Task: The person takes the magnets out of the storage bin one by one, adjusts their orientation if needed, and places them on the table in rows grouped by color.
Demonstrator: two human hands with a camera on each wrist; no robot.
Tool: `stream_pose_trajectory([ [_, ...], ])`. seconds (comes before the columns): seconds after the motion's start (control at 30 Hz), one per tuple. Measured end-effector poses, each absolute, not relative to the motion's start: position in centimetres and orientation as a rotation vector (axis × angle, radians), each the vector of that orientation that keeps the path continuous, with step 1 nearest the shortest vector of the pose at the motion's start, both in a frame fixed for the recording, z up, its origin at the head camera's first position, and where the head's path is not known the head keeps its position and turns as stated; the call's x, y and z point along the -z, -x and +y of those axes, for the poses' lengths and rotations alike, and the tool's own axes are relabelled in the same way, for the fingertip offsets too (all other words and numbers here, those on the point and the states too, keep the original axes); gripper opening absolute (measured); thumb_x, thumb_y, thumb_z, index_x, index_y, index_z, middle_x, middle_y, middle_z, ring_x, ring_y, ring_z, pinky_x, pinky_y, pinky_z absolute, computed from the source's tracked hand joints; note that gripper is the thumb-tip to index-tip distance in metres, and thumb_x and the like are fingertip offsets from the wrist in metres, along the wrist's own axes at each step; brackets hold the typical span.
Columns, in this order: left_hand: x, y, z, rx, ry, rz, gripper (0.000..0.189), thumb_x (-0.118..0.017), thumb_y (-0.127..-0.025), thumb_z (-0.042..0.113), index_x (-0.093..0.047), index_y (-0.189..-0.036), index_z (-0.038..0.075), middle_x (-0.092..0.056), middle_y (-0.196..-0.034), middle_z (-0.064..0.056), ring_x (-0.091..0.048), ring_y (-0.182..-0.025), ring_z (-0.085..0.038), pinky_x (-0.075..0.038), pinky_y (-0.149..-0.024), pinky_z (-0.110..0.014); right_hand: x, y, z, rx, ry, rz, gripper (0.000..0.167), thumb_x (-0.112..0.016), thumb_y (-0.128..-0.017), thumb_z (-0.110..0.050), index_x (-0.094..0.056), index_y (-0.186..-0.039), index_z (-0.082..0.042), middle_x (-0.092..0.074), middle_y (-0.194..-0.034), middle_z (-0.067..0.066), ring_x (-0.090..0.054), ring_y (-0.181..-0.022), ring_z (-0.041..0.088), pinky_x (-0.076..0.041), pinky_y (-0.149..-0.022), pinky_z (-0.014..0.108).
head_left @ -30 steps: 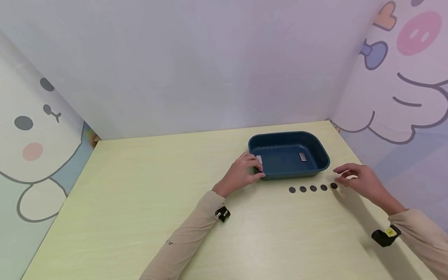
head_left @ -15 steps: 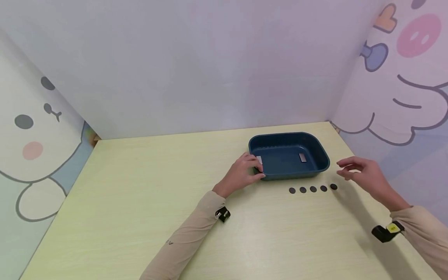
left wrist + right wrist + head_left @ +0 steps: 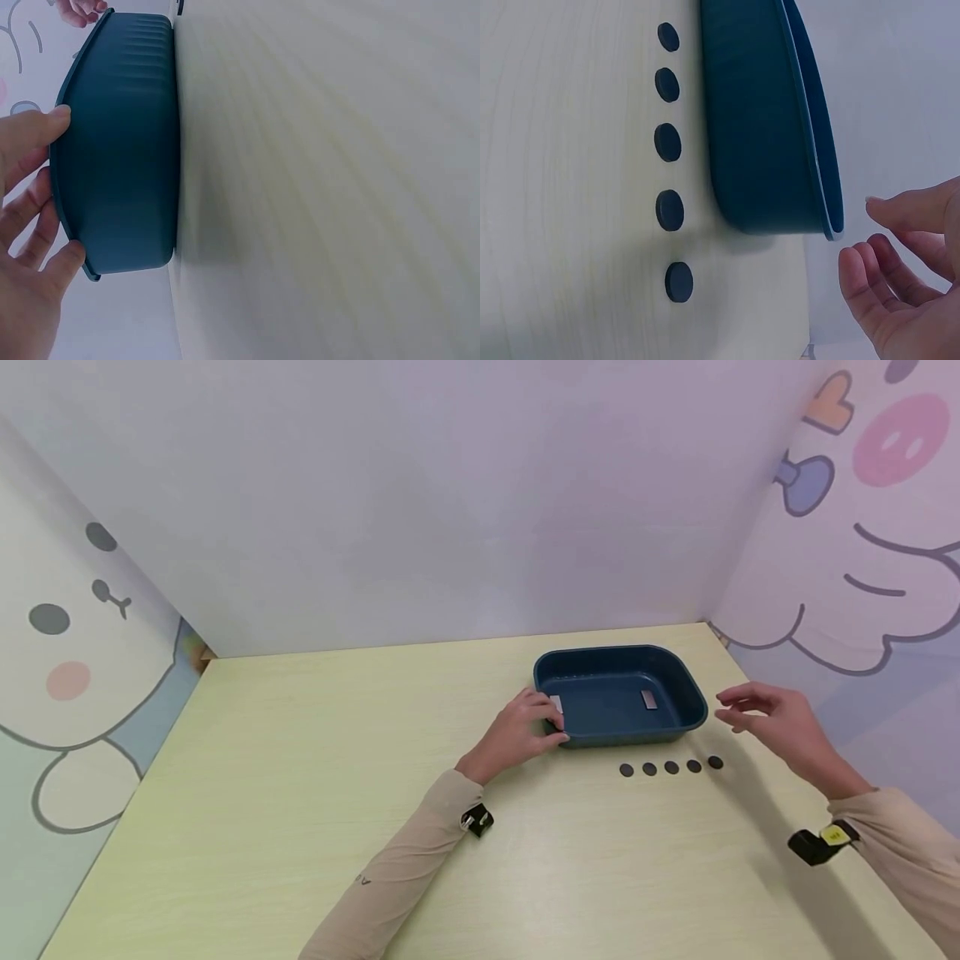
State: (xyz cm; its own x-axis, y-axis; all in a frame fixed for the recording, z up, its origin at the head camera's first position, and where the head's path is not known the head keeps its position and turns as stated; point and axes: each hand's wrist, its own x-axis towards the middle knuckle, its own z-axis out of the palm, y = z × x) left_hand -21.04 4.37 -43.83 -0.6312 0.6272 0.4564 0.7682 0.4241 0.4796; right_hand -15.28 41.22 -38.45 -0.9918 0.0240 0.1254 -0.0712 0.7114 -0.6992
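A dark blue rectangular tub [image 3: 622, 739] with rounded corners stands on the table. My left hand [image 3: 517, 731] holds its rim at the front left corner, and in the left wrist view the fingertips [image 3: 69, 255] lie along that rim. Just beyond the tub's right end, my right hand [image 3: 776, 722] hovers with fingers loosely bent and nothing between them. Several flat black discs [image 3: 671, 767] lie in a row in front of the tub. The disc at the right end [image 3: 679, 282] is closest to the right hand. Inside the tub are two small pale rectangles [image 3: 648, 699].
The light wooden table [image 3: 300, 793] stretches left and forward of the tub. A pale wall sheet [image 3: 450, 510] rises behind its back edge, with cartoon-printed panels [image 3: 885, 543] on both sides.
My right hand has risen from beside the end disc and moved back to the tub's right end. The left hand stays at the rim, and the row of discs looks the same.
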Motion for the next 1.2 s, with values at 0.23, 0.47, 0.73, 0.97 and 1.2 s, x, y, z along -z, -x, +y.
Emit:
stream_pose_trajectory([
  [0.23, 43.7, 20.9, 4.4, 1.009, 1.235, -2.466, 0.01, -0.074, -0.084, 0.025, -0.067, -0.084, 0.017, -0.06, -0.094, 0.005, -0.051, -0.099, -0.014, -0.023, -0.111, -0.036, 38.3, 16.2, 40.1, -1.147, -0.061, -2.779, 0.033, -0.071, -0.087, -0.023, -0.064, -0.109, 0.0, -0.069, -0.086, -0.004, -0.065, -0.066, 0.01, -0.048, -0.058, 0.02],
  [0.47, 43.7, 20.9, 4.4, 1.01, 1.234, -2.468, 0.01, -0.074, -0.083, 0.025, -0.067, -0.085, 0.017, -0.06, -0.094, 0.004, -0.051, -0.1, -0.014, -0.021, -0.112, -0.039, 38.5, 17.0, 39.1, -1.155, -0.068, -2.768, 0.032, -0.071, -0.087, -0.022, -0.065, -0.109, 0.0, -0.07, -0.091, 0.006, -0.066, -0.07, 0.012, -0.048, -0.059, 0.02],
  [0.73, 43.7, 20.9, 4.3, 0.997, 1.23, -2.475, 0.01, -0.074, -0.083, 0.025, -0.067, -0.085, 0.017, -0.06, -0.094, 0.004, -0.051, -0.098, -0.014, -0.023, -0.111, -0.037, 38.5, 17.8, 38.5, -1.169, -0.1, -2.761, 0.031, -0.07, -0.087, -0.02, -0.065, -0.107, 0.002, -0.068, -0.092, 0.004, -0.06, -0.072, -0.004, -0.048, -0.063, 0.015],
  [0.97, 43.7, 20.9, 4.3, 1.003, 1.233, -2.462, 0.01, -0.074, -0.084, 0.025, -0.067, -0.085, 0.017, -0.06, -0.094, 0.004, -0.051, -0.097, -0.014, -0.025, -0.11, -0.042, 38.8, 18.9, 37.7, -1.158, -0.129, -2.78, 0.031, -0.07, -0.087, -0.019, -0.064, -0.107, 0.004, -0.065, -0.099, 0.021, -0.065, -0.071, 0.008, -0.05, -0.06, 0.018],
  [1.2, 43.8, 20.9, 4.3, 1.014, 1.241, -2.446, 0.01, -0.075, -0.083, 0.024, -0.067, -0.083, 0.018, -0.059, -0.093, 0.005, -0.051, -0.097, -0.013, -0.025, -0.11, -0.043, 39.1, 20.1, 36.8, -1.167, -0.126, -2.797, 0.028, -0.07, -0.086, -0.012, -0.063, -0.105, 0.007, -0.064, -0.098, 0.025, -0.063, -0.069, 0.008, -0.053, -0.061, 0.024],
])
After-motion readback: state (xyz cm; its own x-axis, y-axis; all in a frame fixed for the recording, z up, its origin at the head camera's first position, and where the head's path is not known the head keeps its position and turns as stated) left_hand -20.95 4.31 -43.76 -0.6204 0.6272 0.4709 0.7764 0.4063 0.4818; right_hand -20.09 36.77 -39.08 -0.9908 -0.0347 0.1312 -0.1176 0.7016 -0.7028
